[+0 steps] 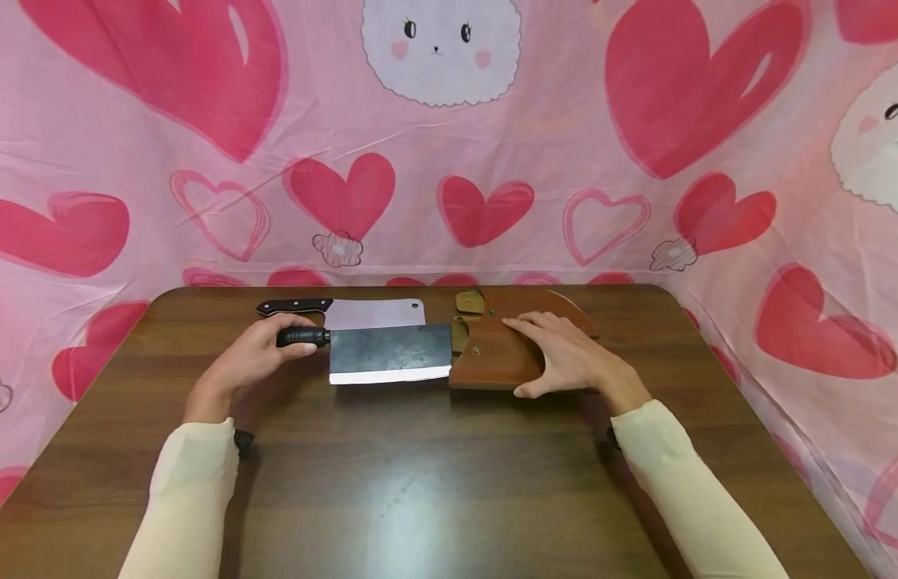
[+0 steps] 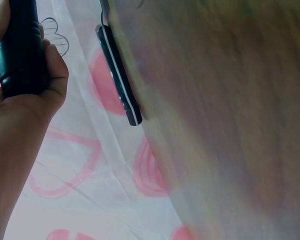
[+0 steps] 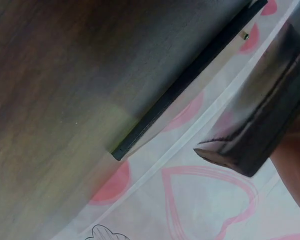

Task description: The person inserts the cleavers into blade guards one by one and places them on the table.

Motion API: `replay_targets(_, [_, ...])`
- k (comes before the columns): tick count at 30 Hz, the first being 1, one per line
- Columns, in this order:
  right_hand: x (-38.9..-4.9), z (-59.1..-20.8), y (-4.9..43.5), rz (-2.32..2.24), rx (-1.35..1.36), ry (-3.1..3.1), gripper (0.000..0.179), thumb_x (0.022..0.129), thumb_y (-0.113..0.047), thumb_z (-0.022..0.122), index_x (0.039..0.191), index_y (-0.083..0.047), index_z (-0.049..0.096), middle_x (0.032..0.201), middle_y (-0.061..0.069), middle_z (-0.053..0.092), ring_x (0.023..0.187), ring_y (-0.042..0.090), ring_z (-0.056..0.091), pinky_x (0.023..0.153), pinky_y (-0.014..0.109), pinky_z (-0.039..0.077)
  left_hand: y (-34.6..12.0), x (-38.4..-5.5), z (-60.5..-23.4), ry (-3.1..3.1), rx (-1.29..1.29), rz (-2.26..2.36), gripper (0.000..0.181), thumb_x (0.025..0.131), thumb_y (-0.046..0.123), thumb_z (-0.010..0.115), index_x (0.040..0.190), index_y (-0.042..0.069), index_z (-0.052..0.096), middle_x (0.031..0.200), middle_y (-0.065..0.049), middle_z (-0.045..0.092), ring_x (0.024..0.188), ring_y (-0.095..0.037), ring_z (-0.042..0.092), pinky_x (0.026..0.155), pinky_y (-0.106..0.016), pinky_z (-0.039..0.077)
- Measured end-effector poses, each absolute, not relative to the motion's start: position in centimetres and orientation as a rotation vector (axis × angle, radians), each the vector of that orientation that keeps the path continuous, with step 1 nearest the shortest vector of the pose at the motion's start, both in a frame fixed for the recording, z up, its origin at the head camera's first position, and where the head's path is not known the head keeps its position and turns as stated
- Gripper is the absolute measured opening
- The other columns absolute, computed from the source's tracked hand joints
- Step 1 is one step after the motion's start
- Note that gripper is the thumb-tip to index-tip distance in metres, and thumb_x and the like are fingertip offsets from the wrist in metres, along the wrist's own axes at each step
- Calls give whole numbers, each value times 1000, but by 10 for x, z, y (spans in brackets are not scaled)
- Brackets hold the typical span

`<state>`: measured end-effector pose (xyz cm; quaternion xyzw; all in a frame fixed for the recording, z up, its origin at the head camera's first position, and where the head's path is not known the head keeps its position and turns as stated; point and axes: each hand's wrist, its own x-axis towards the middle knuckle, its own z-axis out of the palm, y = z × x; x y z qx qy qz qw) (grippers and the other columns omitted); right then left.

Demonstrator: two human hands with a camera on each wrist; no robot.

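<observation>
My left hand grips the black handle of a cleaver with a dark blade and a bright cutting edge. The blade points right, its far end right at the open side of a brown leather sheath. My right hand holds that sheath from its right end, thumb at the lower edge and fingers over the top. In the right wrist view, the held sheath is dark and seen edge-on. Behind the held cleaver lies a second cleaver with a riveted black handle, its blade partly hidden.
A second brown leather sheath with a snap strap lies at the table's back, partly hidden by the held one. The wooden table ends at a pink cloth with hearts, hanging behind and at both sides.
</observation>
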<state>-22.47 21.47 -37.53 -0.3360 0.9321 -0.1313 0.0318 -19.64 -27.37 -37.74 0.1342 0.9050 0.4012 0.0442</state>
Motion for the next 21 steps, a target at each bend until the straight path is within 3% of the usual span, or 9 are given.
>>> replay_targets(5, [-225,-375,214,-438,-1048,2884,108,66,-60,83,156,-17,40,148,9,45,135,30,39,110,59,30,-271,-199,-377,2757,421,1267,38,95,19,72,126,0,62,125,-21,61,111,-36,56,94,-31,46])
replay_targets(13, [-227,-372,212,-439,-1065,2892,108,67,-60,83,156,-18,40,147,9,45,135,30,40,110,58,30,-268,-201,-377,2735,353,1329,41,95,23,74,128,1,60,126,-21,59,113,-36,55,91,-25,44])
replay_targets(15, [-227,-372,210,-438,-1074,2894,108,66,-60,83,156,-17,41,147,9,46,134,30,40,110,57,30,-267,-201,-377,2728,345,1331,42,95,24,73,128,2,60,125,-21,59,112,-36,55,93,-27,45])
replay_targets(21, [-226,-371,206,-444,-1087,2893,108,66,-60,83,156,-18,40,146,8,46,133,29,41,109,57,31,-263,-200,-375,2708,315,1353,44,95,25,73,130,2,60,125,-20,59,113,-35,51,100,-51,39])
